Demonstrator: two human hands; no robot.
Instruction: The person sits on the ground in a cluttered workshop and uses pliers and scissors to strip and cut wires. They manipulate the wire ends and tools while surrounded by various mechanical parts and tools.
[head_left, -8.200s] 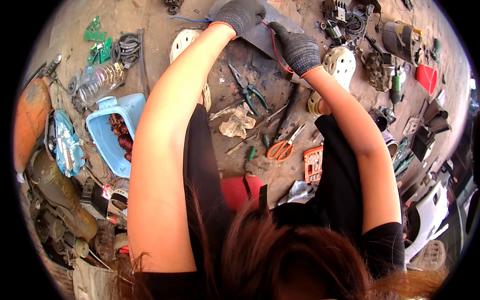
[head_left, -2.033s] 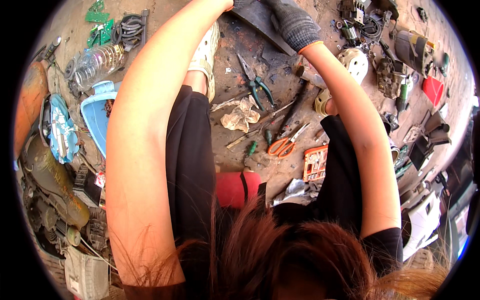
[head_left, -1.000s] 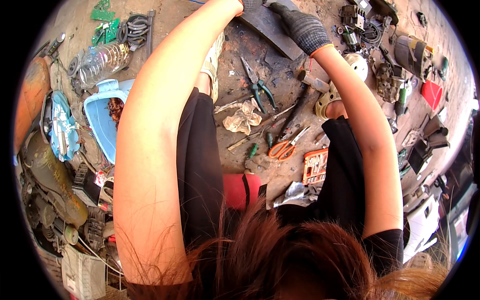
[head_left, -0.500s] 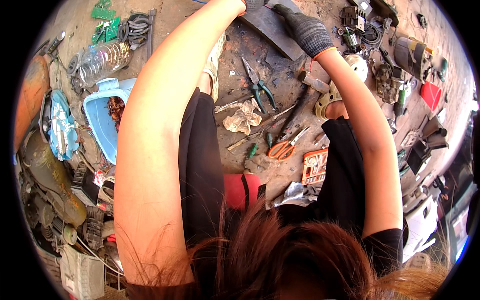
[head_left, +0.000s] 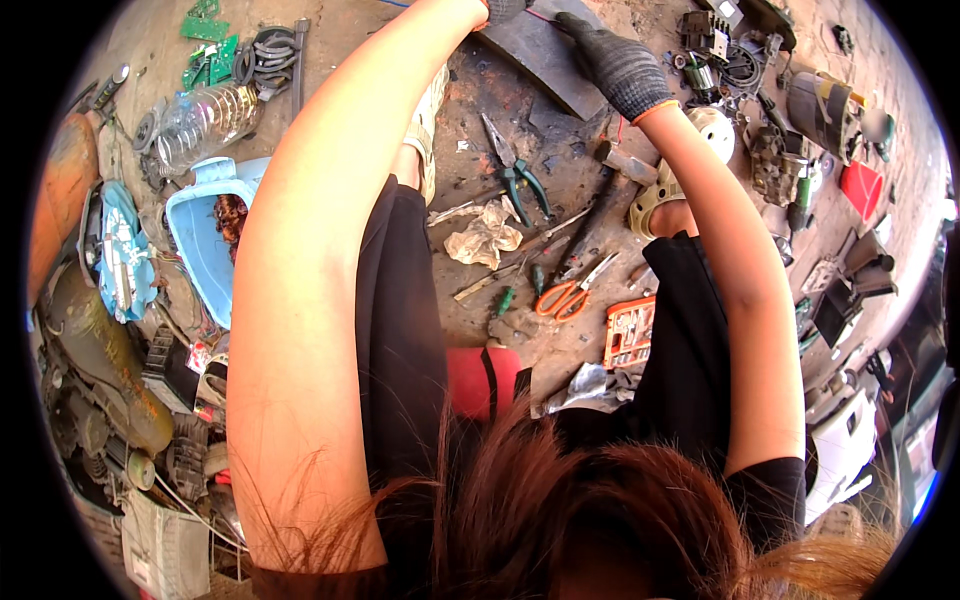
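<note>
At the top edge is my left hand (head_left: 507,10) in a dark grey knit glove, its fingers mostly cut off by the frame. My right hand (head_left: 622,72), gloved alike with an orange cuff, is over a flat dark slab (head_left: 545,60) on the ground. Its fingers are closed together, pinching a thin red wire (head_left: 537,14) that runs toward my left hand. Another bit of red strand shows below the right wrist. Nearer me lie long-nose pliers (head_left: 513,170) with dark teal handles and a hammer (head_left: 628,163) with a dark handle.
Orange-handled scissors (head_left: 565,299), a crumpled brown glove or cloth (head_left: 483,237) and an orange bit case (head_left: 629,333) lie between my legs. Left are a blue basin (head_left: 200,240) with copper-coloured scrap and a clear plastic bottle (head_left: 208,125). Motor parts (head_left: 778,165) and a red scoop-like piece (head_left: 861,190) lie right.
My right hand has shifted very slightly; the left forearm stays almost still. The tools on the ground have not moved.
</note>
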